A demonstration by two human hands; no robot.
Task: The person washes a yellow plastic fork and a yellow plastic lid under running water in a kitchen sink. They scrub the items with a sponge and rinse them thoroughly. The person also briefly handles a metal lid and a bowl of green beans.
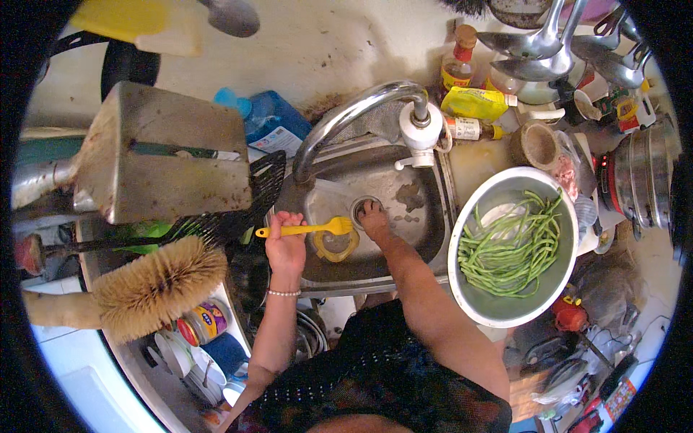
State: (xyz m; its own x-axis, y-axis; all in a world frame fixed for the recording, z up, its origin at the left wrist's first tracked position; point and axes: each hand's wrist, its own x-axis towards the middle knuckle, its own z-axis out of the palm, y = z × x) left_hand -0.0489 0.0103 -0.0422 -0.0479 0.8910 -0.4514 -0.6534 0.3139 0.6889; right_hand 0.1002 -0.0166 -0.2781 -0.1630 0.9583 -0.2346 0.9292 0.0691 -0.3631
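My left hand [285,243], with a beaded bracelet at the wrist, holds a yellow plastic brush [308,229] over the left side of the steel sink [373,269]. The brush head lies above a yellowish ring-shaped piece [331,253] in the basin. My right hand [373,218] reaches into the basin, its fingers at the round drain [358,204]; whether they grip anything there cannot be seen. Dark wet scraps [410,196] lie right of the drain. The chrome faucet [352,116] with a white fitting arches over the basin. Right of the sink stands a metal bowl [453,254] of green beans [511,254].
Large steel utensils [184,154] and a bristle brush [162,281] hang at the left, near the camera. Ladles [536,59] hang at the upper right. Sauce bottles [459,65], a yellow pouch [476,103] and a stone mortar [535,143] stand or lie behind the bowl. A blue bottle [270,116] is behind the sink.
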